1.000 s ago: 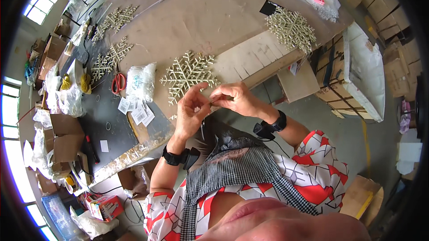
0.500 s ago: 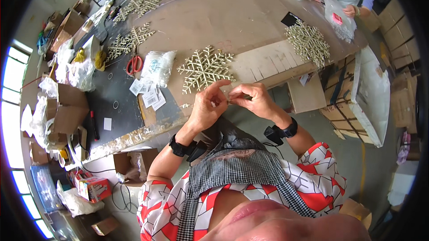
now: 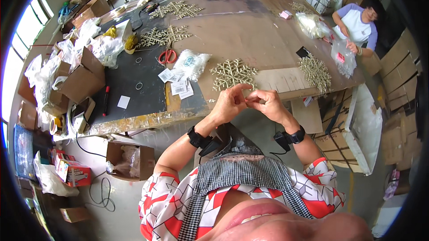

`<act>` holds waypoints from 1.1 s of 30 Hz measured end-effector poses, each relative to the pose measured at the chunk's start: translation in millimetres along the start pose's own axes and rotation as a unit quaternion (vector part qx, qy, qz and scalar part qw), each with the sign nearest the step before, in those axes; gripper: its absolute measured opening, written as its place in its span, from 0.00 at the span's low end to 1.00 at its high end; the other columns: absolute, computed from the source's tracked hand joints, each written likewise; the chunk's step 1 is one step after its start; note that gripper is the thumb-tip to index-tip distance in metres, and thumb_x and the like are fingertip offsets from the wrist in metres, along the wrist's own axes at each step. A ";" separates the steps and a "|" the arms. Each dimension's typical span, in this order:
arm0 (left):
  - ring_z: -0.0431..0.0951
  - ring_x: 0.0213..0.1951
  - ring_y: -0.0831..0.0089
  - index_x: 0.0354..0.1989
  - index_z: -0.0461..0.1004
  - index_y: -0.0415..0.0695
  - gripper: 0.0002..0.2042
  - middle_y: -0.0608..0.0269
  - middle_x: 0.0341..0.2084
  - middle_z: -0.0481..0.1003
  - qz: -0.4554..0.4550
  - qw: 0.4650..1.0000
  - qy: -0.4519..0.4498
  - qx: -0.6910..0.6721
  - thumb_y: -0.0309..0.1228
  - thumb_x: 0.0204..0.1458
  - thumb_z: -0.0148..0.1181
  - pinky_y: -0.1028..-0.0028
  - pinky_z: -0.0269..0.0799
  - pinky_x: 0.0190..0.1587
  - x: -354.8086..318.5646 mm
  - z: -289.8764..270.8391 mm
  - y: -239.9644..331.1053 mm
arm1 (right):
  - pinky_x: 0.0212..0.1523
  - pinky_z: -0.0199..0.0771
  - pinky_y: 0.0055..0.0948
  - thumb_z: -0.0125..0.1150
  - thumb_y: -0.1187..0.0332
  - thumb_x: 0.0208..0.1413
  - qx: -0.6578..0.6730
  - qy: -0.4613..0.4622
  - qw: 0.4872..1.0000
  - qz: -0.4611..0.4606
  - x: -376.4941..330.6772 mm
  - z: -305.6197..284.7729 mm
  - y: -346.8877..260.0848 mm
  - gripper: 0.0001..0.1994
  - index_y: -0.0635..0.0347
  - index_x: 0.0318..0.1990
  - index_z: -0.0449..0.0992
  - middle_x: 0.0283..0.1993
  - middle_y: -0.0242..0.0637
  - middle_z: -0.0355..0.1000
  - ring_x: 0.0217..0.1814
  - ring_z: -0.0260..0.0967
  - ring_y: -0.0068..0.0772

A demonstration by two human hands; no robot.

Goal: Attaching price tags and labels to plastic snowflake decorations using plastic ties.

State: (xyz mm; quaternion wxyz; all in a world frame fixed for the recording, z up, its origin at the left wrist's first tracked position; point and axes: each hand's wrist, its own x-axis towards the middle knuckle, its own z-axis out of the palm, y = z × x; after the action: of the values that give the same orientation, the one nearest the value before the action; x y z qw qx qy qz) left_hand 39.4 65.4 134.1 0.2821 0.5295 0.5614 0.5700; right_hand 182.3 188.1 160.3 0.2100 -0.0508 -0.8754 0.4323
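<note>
My left hand (image 3: 229,105) and my right hand (image 3: 270,105) meet just off the table's front edge. Both are closed in a pinch, fingertips almost touching. Whatever lies between them is too small to make out. Just beyond my fingers a glittery gold snowflake ornament (image 3: 233,72) lies flat on the table. To its left rests a clear plastic bag of white pieces (image 3: 192,63), with several white paper labels (image 3: 179,87) in front of it. Red-handled scissors (image 3: 168,57) lie behind the labels.
More gold snowflakes (image 3: 165,36) lie at the back left, and a pile of them (image 3: 314,72) at the right. A notched board (image 3: 279,80) runs along the front edge. A co-worker (image 3: 359,26) handles a plastic bag at the far right. Cardboard boxes (image 3: 82,78) crowd the left.
The view has tilted up and shifted left, so more of the far table and the co-worker shows. My hands stay pinched together near the front edge.
</note>
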 end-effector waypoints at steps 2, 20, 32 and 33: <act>0.67 0.22 0.84 0.51 0.69 0.41 0.24 0.72 0.17 0.69 -0.001 1.000 0.005 -0.018 0.16 0.40 0.53 0.80 0.67 0.29 -7.5 -4.2 -4.3 | 0.35 0.75 0.21 0.62 0.81 0.47 -0.031 -0.008 0.999 0.012 0.8 5.9 -5.7 0.07 0.66 0.35 0.75 0.30 0.36 0.77 0.33 0.74 0.22; 0.65 0.20 0.85 0.48 0.70 0.41 0.22 0.72 0.15 0.67 -0.009 0.999 0.010 -0.048 0.17 0.39 0.53 0.80 0.64 0.26 -12.1 -15.6 -13.7 | 0.33 0.75 0.22 0.60 0.82 0.48 -0.030 -0.043 0.998 0.038 15.3 13.8 -19.2 0.06 0.66 0.35 0.75 0.29 0.36 0.76 0.33 0.73 0.21; 0.65 0.21 0.85 0.48 0.70 0.40 0.23 0.72 0.16 0.67 -0.022 0.997 0.022 -0.076 0.17 0.38 0.52 0.81 0.64 0.26 -9.3 -16.5 -12.5 | 0.34 0.77 0.23 0.60 0.83 0.47 -0.045 -0.057 0.997 0.015 20.7 13.2 -9.9 0.07 0.66 0.35 0.75 0.30 0.37 0.77 0.33 0.74 0.22; 0.65 0.21 0.85 0.48 0.70 0.40 0.23 0.72 0.15 0.67 -0.029 0.997 0.020 -0.067 0.17 0.38 0.52 0.81 0.64 0.26 -10.2 -16.4 -12.2 | 0.34 0.77 0.23 0.60 0.83 0.47 -0.045 -0.056 0.997 0.016 20.9 13.3 -10.8 0.07 0.66 0.35 0.75 0.30 0.37 0.77 0.33 0.74 0.22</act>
State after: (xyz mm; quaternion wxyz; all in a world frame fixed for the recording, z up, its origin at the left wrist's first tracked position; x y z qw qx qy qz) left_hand 23.8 53.0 122.9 0.3220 0.4812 0.5431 0.6081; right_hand 158.9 177.3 168.3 0.1508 -0.0498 -0.9035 0.3981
